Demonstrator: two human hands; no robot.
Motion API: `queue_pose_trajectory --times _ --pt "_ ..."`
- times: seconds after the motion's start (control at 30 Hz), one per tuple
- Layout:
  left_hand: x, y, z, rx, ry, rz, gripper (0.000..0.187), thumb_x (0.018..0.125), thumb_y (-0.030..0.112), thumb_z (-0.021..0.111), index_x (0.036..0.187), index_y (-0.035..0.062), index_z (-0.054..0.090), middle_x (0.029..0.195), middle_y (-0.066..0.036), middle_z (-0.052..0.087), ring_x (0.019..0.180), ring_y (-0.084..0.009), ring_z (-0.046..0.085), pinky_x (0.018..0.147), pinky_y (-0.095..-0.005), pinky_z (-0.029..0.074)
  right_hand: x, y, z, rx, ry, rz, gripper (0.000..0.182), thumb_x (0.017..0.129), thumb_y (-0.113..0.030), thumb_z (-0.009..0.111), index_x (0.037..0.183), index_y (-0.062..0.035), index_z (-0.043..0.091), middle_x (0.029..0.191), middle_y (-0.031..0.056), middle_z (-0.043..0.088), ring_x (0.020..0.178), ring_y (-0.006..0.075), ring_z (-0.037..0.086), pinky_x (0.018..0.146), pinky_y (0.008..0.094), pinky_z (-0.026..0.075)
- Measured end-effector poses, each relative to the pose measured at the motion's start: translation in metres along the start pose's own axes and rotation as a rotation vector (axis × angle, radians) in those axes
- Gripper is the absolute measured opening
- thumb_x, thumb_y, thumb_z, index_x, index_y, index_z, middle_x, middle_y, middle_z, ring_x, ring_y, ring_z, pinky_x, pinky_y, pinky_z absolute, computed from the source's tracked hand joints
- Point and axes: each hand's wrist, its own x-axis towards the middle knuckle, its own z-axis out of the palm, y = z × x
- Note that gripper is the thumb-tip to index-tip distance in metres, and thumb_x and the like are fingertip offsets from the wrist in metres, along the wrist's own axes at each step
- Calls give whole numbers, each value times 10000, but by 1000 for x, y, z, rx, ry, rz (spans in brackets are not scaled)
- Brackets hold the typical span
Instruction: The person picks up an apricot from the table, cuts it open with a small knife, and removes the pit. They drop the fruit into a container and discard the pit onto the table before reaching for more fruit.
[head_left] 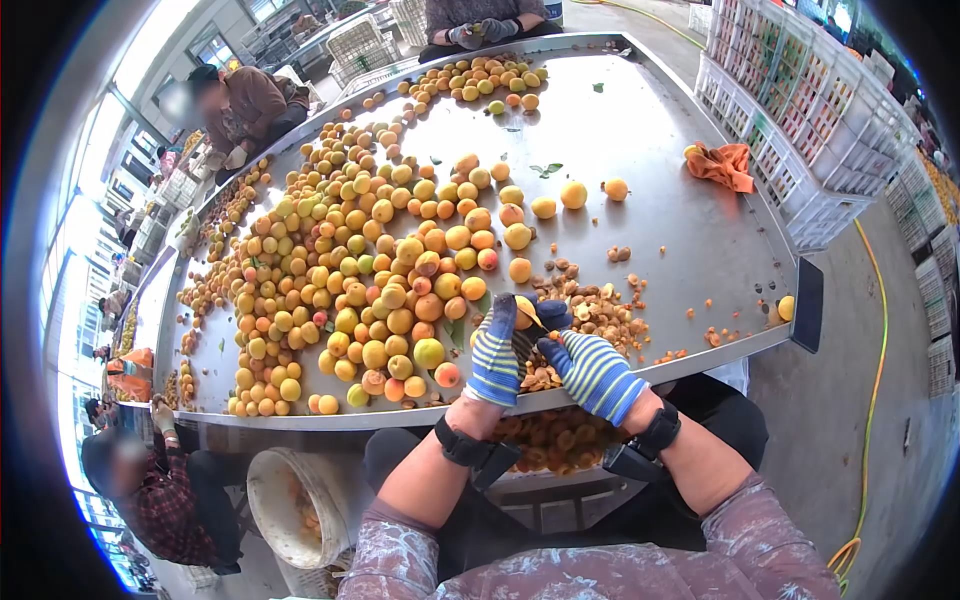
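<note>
Filling most of the view: metal table (660, 140), its near edge just in front of the wearer. White crates (800, 110) stacked off its right side. Three people seated around it: one at the far edge (485, 22), one up the left side (250, 105), one at lower left (165, 490).

Pile of apricots (370, 270), yellow to orange, over the left and middle of the table; a few loose ones to its right. White bucket (275, 505) below the near edge, tilted, mouth towards the wearer's side. Halved fruit (555, 440) under the edge, below the hands. Orange cloth (722, 168), crumpled, near the right side. Heap of pits (600, 315) beyond and beside the hands.

Both hands in striped gloves, at the near edge. Left hand (498, 352): fingers curled, clamped on a fruit (523, 312), held above the table between pile and pits. Fruit roundish; long axis and stem end cannot be told. Right hand (597, 370): fingers drawn together on a thin dark tool (540, 322), long axis slanting up and left, tip towards the fruit. Small orange bit (554, 335) at the right fingertips.
</note>
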Motion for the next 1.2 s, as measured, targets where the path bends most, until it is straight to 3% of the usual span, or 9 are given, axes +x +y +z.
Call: queue_pose_trajectory --times 0.27,0.4,0.57,0.63,0.7,0.77,0.97,1.13,1.2 --pt "-1 15 10 62 -87 56 449 957 406 519 1211 35 502 1113 -207 621 1050 -354 615 952 -466 484 -5 -3 -1 732 -210 346 428 993 -341 463 850 32 617 653 187 595 578 335 560 565 397 443" --pt "4 16 12 -92 -122 33 452 943 358 558 1258 44 477 1205 -216 573 1125 -370 571 981 -482 465 -2 5 3 211 71 -22 393 972 -357 511 862 1 630 658 178 605 575 311 576 537 355 442" --pt "11 17 -2 -248 -118 3 448 928 281 594 1282 38 463 1290 -222 515 1184 -367 530 1008 -493 448 3 2 -11 384 177 95 285 925 -286 612 974 -5 614 766 174 654 672 268 642 610 342 489" --pt "10 14 -4 -237 -166 -23 488 923 272 604 1309 26 436 1304 -212 502 1188 -353 528 1010 -483 446 10 -5 -16 377 224 -118 317 902 -290 647 1062 -24 587 850 146 673 745 230 667 665 309 512" --pt "8 11 -3 -128 -240 -99 593 910 307 613 1357 -14 393 1284 -184 524 1181 -317 537 1042 -457 413 10 -10 -23 421 154 -56 404 866 -257 694 1175 -37 555 940 136 684 837 236 669 737 307 517" --pt "5 10 1 -92 -256 -121 611 921 280 601 1396 -10 349 1291 -164 523 1186 -279 538 1036 -433 423 14 -10 -34 228 41 -105 390 868 -241 690 1170 -27 565 943 139 686 846 216 664 743 311 515" --pt "-3 14 4 217 -263 -118 645 931 223 594 1451 9 277 1307 -107 514 1171 -207 538 1011 -349 442 17 4 -36 361 -38 -77 334 891 -230 661 1117 5 593 917 134 692 798 186 656 723 312 510" --pt "-6 5 18 722 -331 75 568 889 51 514 1431 45 345 1281 -65 519 1193 -150 492 1029 -292 369 20 1 -34 555 90 36 339 932 -323 606 1021 4 627 732 55 650 667 97 602 598 254 488" --pt "-7 14 24 505 -305 -2 624 851 10 508 1442 32 308 1321 -80 491 1236 -162 459 1054 -298 348 18 -12 -43 908 54 432 292 934 -336 600 949 -46 627 607 -30 535 503 43 499 449 202 387"
